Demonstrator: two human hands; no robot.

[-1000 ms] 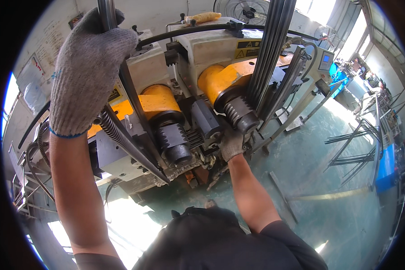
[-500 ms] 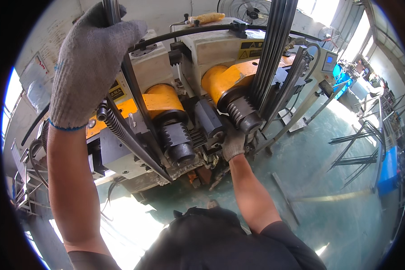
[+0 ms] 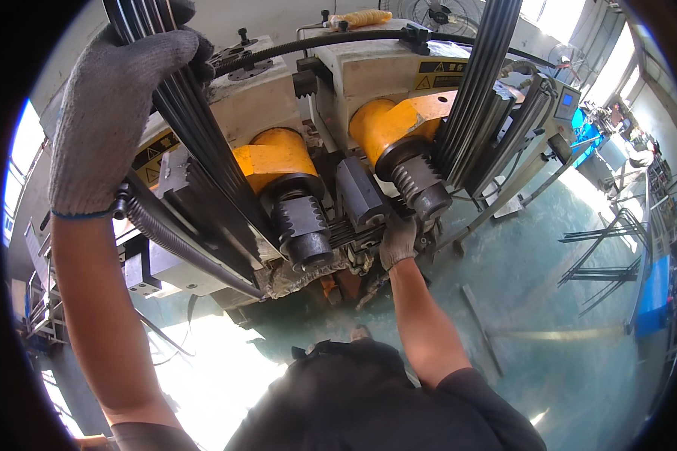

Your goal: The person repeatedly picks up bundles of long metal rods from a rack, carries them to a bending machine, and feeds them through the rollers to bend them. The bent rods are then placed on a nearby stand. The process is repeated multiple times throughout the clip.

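Note:
My left hand (image 3: 113, 113), in a grey knit glove, is closed round the upper part of a bundle of dark metal rods (image 3: 210, 154) that slopes down to the machine's left roller. My gloved right hand (image 3: 399, 239) is low beside the dark angular block (image 3: 359, 192) between two ribbed rollers, the left roller (image 3: 302, 229) and the right roller (image 3: 417, 184). The block and machine parts hide its fingertips, so its grip does not show. A second stretch of dark rods (image 3: 474, 83) rises past the right roller. More rods (image 3: 344, 231) show between the rollers.
Two yellow arms (image 3: 387, 131) of the bending machine bear the rollers. A black hose (image 3: 301, 46) arches over the top, and a spring-wrapped bar (image 3: 180, 248) slants beneath my left hand. Bent rods (image 3: 609, 255) hang on a rack at the right. A fan (image 3: 440, 13) stands behind.
My left hand has moved left, and the left rods now lean further left and spread wider. My right hand stays by the central block. The whole view has shifted slightly.

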